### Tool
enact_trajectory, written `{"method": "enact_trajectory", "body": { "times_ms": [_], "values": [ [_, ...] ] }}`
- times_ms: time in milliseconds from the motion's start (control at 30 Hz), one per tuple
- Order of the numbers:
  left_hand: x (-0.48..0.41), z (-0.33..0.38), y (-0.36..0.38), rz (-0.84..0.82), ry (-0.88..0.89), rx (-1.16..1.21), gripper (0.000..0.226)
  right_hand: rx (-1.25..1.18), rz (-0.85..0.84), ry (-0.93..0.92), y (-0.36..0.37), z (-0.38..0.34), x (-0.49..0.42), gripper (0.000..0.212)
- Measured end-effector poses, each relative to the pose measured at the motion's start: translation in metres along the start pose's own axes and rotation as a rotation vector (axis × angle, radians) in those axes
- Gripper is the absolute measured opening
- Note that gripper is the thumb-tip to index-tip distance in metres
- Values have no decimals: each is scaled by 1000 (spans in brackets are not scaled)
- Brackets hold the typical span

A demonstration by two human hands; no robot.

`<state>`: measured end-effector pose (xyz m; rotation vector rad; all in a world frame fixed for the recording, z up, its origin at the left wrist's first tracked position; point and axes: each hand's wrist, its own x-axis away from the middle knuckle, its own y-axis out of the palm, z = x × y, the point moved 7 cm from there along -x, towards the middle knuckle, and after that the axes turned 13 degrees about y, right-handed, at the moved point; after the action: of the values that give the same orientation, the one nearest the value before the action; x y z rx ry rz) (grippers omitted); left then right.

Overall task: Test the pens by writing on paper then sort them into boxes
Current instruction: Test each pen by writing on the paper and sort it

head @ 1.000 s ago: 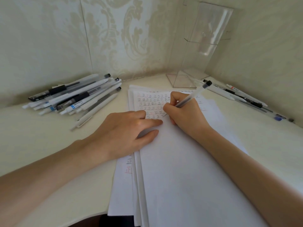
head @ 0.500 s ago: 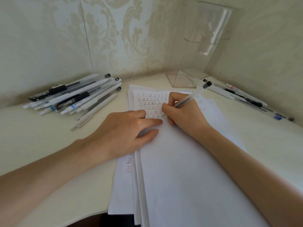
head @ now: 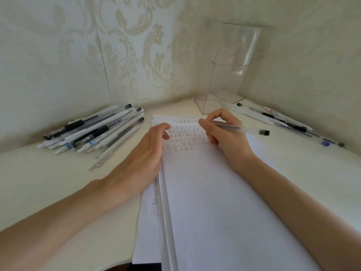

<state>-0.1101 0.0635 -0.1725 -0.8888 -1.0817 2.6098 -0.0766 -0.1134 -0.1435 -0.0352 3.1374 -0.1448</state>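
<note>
A stack of white paper (head: 211,202) lies in front of me, with rows of small written characters (head: 183,138) near its far end. My right hand (head: 226,137) grips a clear pen (head: 242,129) with a black cap end, held nearly level and pointing right, its tip hidden between my fingers above the writing. My left hand (head: 144,155) rests on the left edge of the stack, fingers loosely curled, holding nothing. A pile of several pens (head: 93,133) lies at the left. A smaller row of pens (head: 281,119) lies at the right along the wall.
A tall clear plastic box (head: 230,71) stands in the far corner against the patterned wall. The cream desk (head: 58,182) meets walls at left, back and right. A lower sheet with red and dark characters (head: 154,206) sticks out at the left of the stack.
My right hand lifted the pen from writing and swung it to a near-level pose, cap end to the right. My left hand moved from flat on the paper to its left edge.
</note>
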Motion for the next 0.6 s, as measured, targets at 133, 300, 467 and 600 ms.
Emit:
{"method": "enact_trajectory", "body": {
  "times_ms": [133, 300, 467, 600],
  "values": [
    [4, 14, -10, 64, 65, -47, 53, -226, -226, 49, 11, 0, 3, 33],
    [3, 19, -26, 193, 91, -92, 24, -168, -368, 30, 26, -4, 17, 16],
    [4, 25, -28, 185, 119, -124, 19, -122, -349, 31, 29, -3, 19, 20],
    [4, 32, -28, 182, 187, -127, 18, -99, -363, 37, 30, -4, 20, 20]
  ]
}}
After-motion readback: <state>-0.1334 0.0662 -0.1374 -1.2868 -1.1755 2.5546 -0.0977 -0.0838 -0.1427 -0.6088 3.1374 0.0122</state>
